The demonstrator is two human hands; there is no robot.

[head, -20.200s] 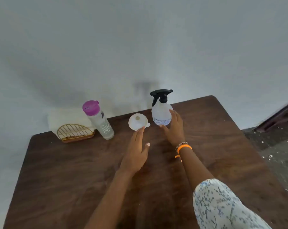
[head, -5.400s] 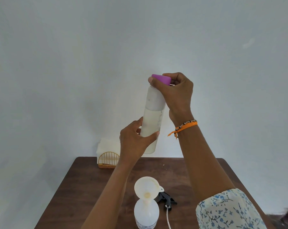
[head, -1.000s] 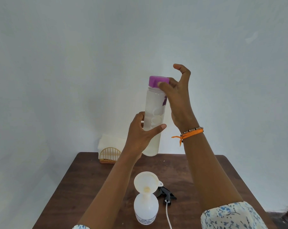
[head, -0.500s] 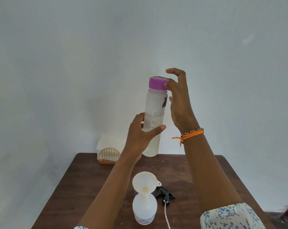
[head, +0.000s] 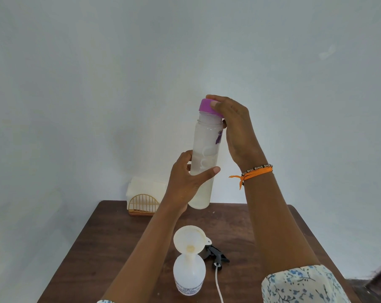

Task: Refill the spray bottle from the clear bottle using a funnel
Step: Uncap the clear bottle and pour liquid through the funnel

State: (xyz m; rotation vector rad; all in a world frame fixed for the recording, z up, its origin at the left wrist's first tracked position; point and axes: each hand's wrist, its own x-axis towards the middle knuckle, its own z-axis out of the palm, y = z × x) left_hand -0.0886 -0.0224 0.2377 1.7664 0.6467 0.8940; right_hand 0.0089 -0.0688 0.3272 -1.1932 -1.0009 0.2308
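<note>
I hold the clear bottle (head: 204, 154) upright in the air above the table. My left hand (head: 185, 182) grips its lower half. My right hand (head: 233, 127) has its fingers curled round the purple cap (head: 207, 107), which sits a little raised and tilted on the bottle's neck. Below, the spray bottle (head: 189, 274) stands on the table with its head off. A white funnel (head: 190, 240) sits in its neck. The black spray head (head: 215, 255) lies beside it with its white tube (head: 218, 285) trailing toward me.
The brown wooden table (head: 110, 248) stands against a pale wall. At its back left corner a gold wire holder (head: 143, 204) stands with white napkins (head: 145, 186) behind it. A dark object shows at the far right edge.
My right hand has come back onto the purple cap, with fingers round it. The cap now sits slightly raised and tilted. The bottle and my left hand have hardly moved.
</note>
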